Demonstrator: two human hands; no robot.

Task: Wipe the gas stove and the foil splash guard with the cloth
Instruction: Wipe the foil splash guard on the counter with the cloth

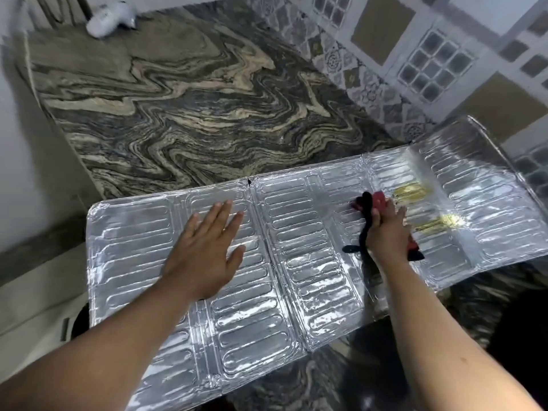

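The foil splash guard (296, 262) lies unfolded and flat across the marble counter, its embossed silver panels running from lower left to upper right. My left hand (204, 250) presses flat on a left panel, fingers spread. My right hand (388, 229) is closed around a red and black cloth (369, 207), which touches a right-hand panel. Yellowish stains (415, 191) sit on the foil just past the cloth, and a second yellowish patch (441, 222) lies right of the hand. No gas stove is in view.
The grey and beige veined marble counter (184, 114) stretches beyond the foil. A white crumpled bag (111, 17) lies at its far left end. Patterned wall tiles (415, 54) rise along the right. The guard's near corner overhangs the counter's front edge (326, 378).
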